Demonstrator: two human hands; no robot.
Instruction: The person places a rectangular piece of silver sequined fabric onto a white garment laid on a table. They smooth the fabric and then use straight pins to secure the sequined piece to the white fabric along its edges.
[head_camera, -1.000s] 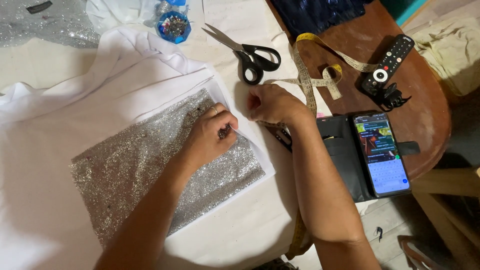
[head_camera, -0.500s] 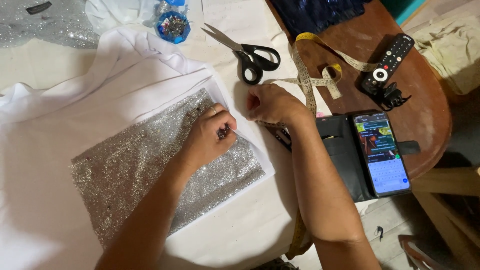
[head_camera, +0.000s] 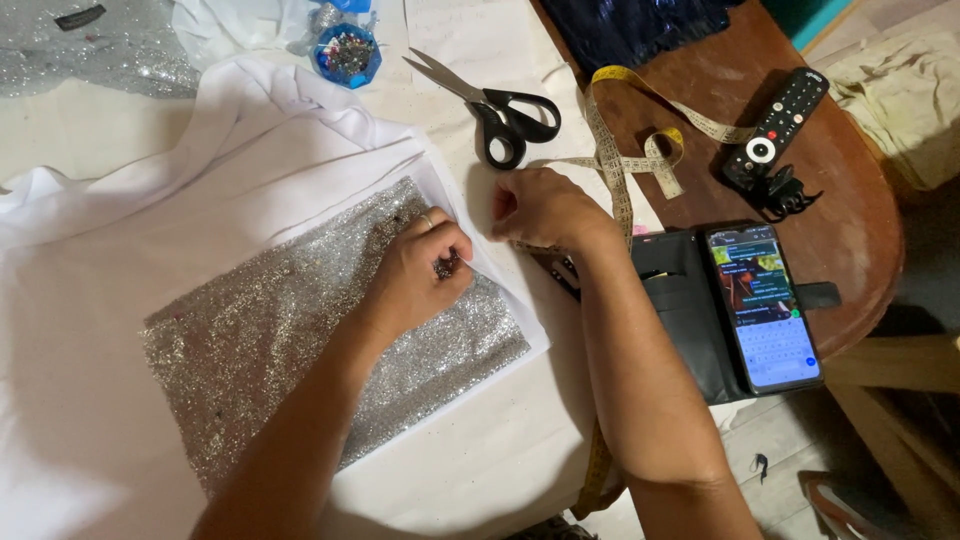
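Glitter fabric (head_camera: 300, 340): our left hand (head_camera: 420, 275) pinches its edge, right hand (head_camera: 540, 208) curled beside, contents unclear; we risk shifting it off the white cloth (head_camera: 150, 220).

Looks like a home sewing corner, set up on a round wooden table (head_camera: 850, 250). Sewing gear spread about: scissors (head_camera: 497, 108), a yellow measuring tape (head_camera: 625, 160), a blue pin box (head_camera: 347, 55), white cloth (head_camera: 200, 170) under a silver glitter sheet (head_camera: 300, 320). Household bits alongside: a TV remote (head_camera: 778, 125), a phone (head_camera: 763, 305) in a wallet case.
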